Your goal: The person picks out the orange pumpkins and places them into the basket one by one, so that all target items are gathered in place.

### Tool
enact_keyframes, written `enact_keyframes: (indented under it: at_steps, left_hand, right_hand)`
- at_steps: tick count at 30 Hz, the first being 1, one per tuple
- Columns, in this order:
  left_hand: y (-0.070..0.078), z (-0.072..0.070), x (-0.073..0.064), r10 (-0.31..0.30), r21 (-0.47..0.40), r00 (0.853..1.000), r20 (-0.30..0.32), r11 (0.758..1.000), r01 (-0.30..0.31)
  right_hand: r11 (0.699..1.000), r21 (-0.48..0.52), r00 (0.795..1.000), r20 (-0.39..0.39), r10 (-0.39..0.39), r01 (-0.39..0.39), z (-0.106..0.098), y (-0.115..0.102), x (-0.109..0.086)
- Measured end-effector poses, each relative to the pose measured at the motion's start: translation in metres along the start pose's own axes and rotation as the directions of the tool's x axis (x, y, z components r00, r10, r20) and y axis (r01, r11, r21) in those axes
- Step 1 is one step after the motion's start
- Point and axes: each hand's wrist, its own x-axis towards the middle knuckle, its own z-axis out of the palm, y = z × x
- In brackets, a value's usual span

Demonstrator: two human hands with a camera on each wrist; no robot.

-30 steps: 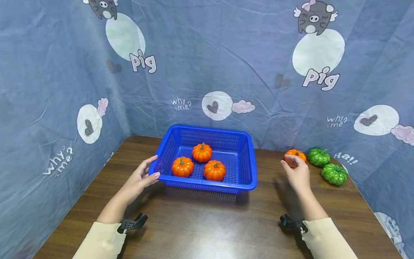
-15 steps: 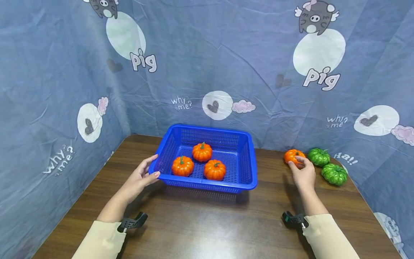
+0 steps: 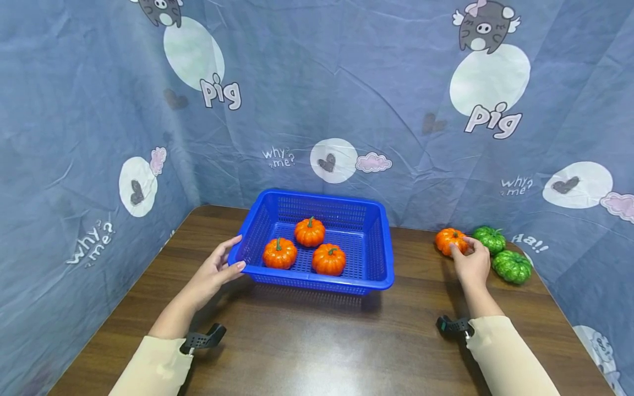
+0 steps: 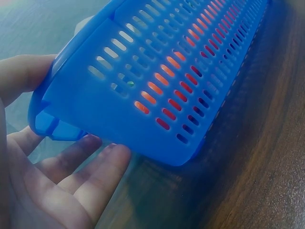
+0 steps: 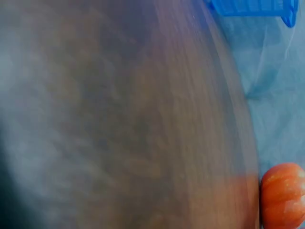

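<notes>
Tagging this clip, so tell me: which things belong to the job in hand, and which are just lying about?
Likely in the job:
basket, gripped by left hand
three orange pumpkins inside
loose orange pumpkin, near right hand; contact unclear
green pumpkins, possibly

Likely just around:
curtain
table, mere support
black wristbands

Left hand (image 3: 210, 278) grips, right hand (image 3: 473, 268) (loosely curved) extends forward.

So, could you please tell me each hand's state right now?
Left hand: holding the rectangular blue perforated plastic basket.
Right hand: looks open, no visible grip, near the glossy ribbed orange pumpkin outside the basket; contact cannot be told.
</notes>
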Motion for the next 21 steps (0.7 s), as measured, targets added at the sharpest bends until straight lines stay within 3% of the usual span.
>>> enact_keyframes:
  at_steps: [21]
  left_hand:
    - [0.0,0.001,-0.001,0.001,0.014,1.0,-0.006,1.0,-0.001]
  right_hand:
    - [0.996,-0.062,0.994,0.095,0.062,-0.056,-0.001,0.006,0.015]
